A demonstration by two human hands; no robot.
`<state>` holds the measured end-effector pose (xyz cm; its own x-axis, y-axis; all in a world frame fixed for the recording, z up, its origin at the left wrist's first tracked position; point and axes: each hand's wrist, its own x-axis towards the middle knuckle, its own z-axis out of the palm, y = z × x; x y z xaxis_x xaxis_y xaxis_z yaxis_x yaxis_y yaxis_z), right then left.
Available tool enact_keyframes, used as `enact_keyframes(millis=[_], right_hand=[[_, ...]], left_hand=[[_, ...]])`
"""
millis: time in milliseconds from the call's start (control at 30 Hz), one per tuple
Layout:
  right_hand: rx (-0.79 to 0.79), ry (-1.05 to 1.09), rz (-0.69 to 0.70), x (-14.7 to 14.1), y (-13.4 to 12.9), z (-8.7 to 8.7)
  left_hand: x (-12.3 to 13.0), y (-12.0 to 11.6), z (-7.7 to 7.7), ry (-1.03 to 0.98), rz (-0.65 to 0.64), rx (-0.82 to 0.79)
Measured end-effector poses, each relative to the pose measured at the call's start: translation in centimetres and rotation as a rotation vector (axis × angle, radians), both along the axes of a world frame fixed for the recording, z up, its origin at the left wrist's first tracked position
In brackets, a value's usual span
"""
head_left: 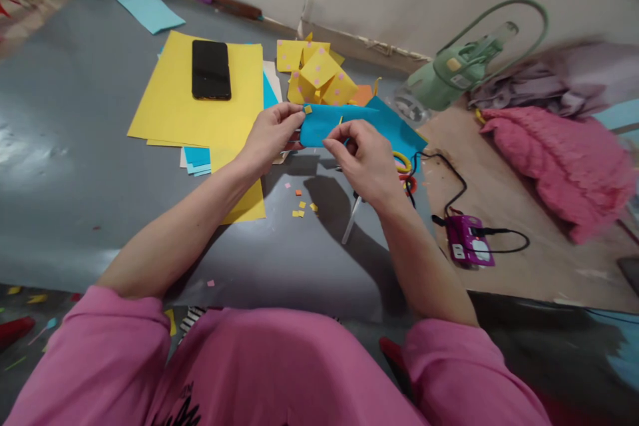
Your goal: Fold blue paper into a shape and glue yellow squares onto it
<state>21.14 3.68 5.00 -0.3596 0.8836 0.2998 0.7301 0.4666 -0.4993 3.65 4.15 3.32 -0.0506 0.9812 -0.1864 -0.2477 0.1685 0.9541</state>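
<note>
A folded piece of blue paper is held up off the table by its left end in my left hand, thumb on the front and fingers behind. One small yellow paper square sits at its upper left corner, beside my thumb. My right hand is closed in a pinch in front of the blue paper, with a thin yellow sliver of paper at its fingertips. Several tiny yellow paper squares lie on the table below, near an orange square. Scissors with yellow and red handles lie partly hidden behind my right hand.
Left, a black phone rests on yellow sheets. Polka-dotted yellow folded paper stands at the back, by another blue sheet. Rightward are a green bottle, a purple power socket with black cable, and pink cloth.
</note>
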Motion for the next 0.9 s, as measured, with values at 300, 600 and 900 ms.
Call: enact_keyframes(millis=[300,600,900], right_hand=[[0.029,-0.001,0.0,-1.3,1.3,-0.4],[0.104,-0.032,-0.029,-1.0,1.8,-1.1],[0.238,-0.078,0.024,0.4,-0.3,-0.8]], left_hand=[[0.4,-0.2,0.3,-0.033,-0.01,0.015],[0.5,-0.3,0.2,-0.017,-0.014,0.008],[0.4,-0.3,0.4,-0.063,-0.009,-0.01]])
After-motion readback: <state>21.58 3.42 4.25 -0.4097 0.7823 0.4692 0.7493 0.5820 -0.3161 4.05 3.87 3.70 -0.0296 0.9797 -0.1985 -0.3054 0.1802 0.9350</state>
